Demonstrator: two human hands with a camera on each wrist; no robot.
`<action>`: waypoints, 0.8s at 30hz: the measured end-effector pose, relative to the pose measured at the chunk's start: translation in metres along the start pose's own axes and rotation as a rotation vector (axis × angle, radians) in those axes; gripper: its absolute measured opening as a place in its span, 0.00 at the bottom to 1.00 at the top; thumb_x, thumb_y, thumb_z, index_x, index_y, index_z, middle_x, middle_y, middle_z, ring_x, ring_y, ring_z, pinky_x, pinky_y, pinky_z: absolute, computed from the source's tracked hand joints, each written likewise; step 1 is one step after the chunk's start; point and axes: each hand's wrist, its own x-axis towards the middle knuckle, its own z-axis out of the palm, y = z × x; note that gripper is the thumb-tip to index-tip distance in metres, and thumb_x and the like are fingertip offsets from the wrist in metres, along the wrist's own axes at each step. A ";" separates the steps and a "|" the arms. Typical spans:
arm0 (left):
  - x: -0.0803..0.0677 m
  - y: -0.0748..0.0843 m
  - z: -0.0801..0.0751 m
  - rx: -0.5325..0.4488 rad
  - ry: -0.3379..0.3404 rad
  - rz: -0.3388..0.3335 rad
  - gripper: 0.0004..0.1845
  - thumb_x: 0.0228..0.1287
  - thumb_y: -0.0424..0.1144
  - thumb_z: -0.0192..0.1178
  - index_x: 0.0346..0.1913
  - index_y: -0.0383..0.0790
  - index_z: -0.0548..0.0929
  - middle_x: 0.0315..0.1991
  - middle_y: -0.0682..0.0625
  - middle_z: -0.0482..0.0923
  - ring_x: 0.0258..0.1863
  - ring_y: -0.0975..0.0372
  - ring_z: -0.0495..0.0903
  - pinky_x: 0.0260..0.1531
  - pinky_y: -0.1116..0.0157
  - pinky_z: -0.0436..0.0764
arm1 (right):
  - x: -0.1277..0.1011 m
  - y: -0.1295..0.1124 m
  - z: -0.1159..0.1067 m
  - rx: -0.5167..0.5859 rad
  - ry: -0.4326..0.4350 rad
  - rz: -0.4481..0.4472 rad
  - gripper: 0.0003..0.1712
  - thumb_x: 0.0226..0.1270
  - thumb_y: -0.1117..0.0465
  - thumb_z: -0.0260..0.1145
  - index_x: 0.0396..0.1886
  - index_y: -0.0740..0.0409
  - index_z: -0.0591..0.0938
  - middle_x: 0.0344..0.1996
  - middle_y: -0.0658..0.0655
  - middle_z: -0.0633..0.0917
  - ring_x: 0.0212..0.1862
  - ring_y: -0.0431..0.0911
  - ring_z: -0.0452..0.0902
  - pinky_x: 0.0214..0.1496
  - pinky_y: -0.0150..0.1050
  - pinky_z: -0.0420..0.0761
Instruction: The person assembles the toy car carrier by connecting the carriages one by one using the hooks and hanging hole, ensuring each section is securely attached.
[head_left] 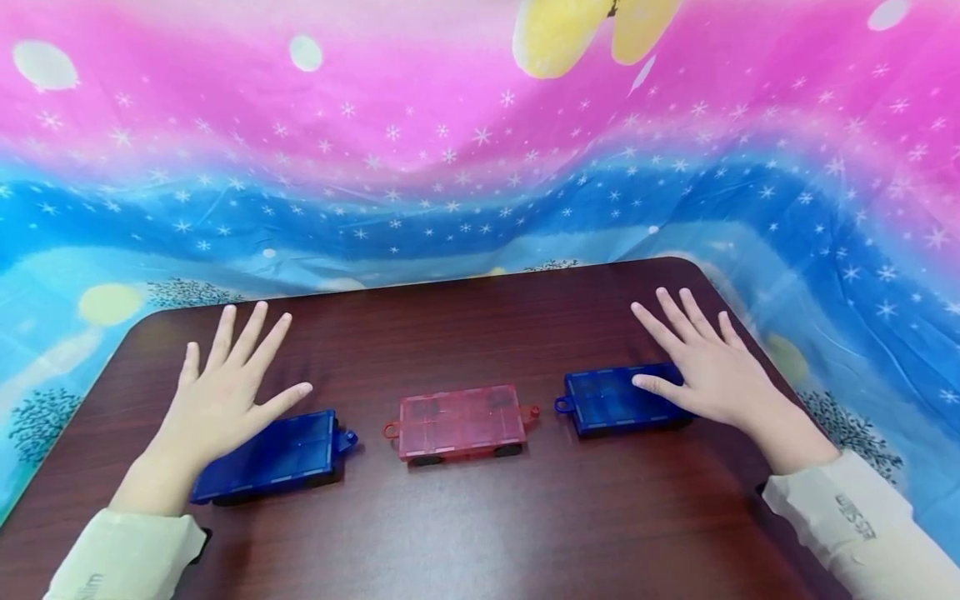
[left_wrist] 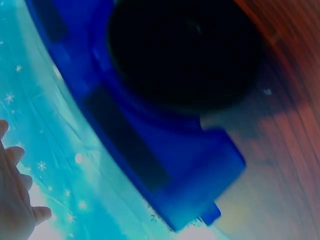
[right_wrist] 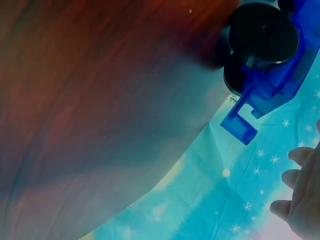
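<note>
Resting my left hand (head_left: 225,392) flat, fingers spread and gripping nothing, I cover the near end of the left blue cart (head_left: 273,457) at 8 o'clock on the table (head_left: 465,333). My right hand (head_left: 705,367), equally splayed, lies on the right blue cart (head_left: 611,400) at 3 o'clock. The pink cart (head_left: 461,421) sits between them, untouched.

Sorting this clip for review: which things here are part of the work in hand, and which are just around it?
In hand:
left hand, fingers spread, over the left blue wheeled tile
right hand, fingers spread, thumb on the right blue wheeled tile
red wheeled tile, untouched, between the blue ones

Just around:
dark wooden table
starry pink and blue cloth
</note>
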 end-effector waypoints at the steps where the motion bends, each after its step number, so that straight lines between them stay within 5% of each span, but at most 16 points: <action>1: 0.000 0.002 0.000 -0.004 0.000 0.005 0.48 0.56 0.68 0.52 0.73 0.62 0.39 0.74 0.58 0.27 0.72 0.57 0.21 0.59 0.37 0.21 | -0.001 -0.001 0.000 0.005 -0.006 -0.001 0.51 0.58 0.31 0.55 0.74 0.37 0.43 0.74 0.50 0.35 0.73 0.48 0.22 0.68 0.62 0.28; 24: 0.006 0.039 0.007 -0.055 -0.001 0.100 0.45 0.56 0.68 0.52 0.72 0.64 0.43 0.75 0.59 0.34 0.74 0.58 0.30 0.61 0.35 0.48 | -0.010 -0.016 0.007 0.120 -0.147 -0.042 0.48 0.58 0.30 0.55 0.73 0.32 0.43 0.74 0.47 0.39 0.74 0.46 0.25 0.69 0.62 0.40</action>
